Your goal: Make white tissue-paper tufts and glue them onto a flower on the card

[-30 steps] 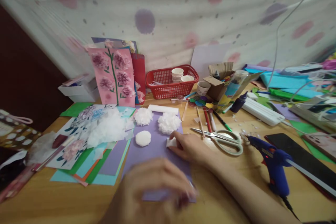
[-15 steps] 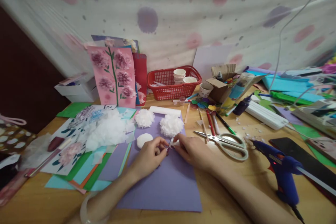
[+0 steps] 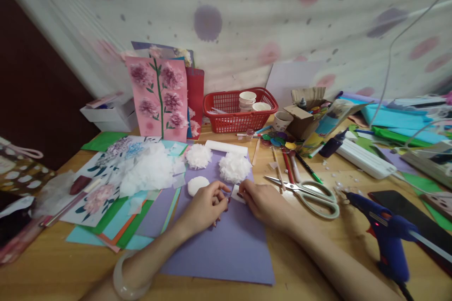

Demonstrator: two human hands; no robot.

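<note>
On the brown wooden counter [image 3: 300, 268] lies a flat purple paper sheet [image 3: 222, 254]; over it, the left hand [image 3: 205, 204] has just parted from the right hand [image 3: 266, 201], its fingers loosely curled, contents hidden, leaving only the right's narrowed fingers, grip unclear, touching the small white piece [image 3: 237, 191] on the sheet's right half

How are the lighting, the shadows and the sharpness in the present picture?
Head view: light is soft and rather dim, with a diffuse shadow beside the blue glue gun; head view: left hand and right hand look fairly clear, though fine detail is soft.
</note>
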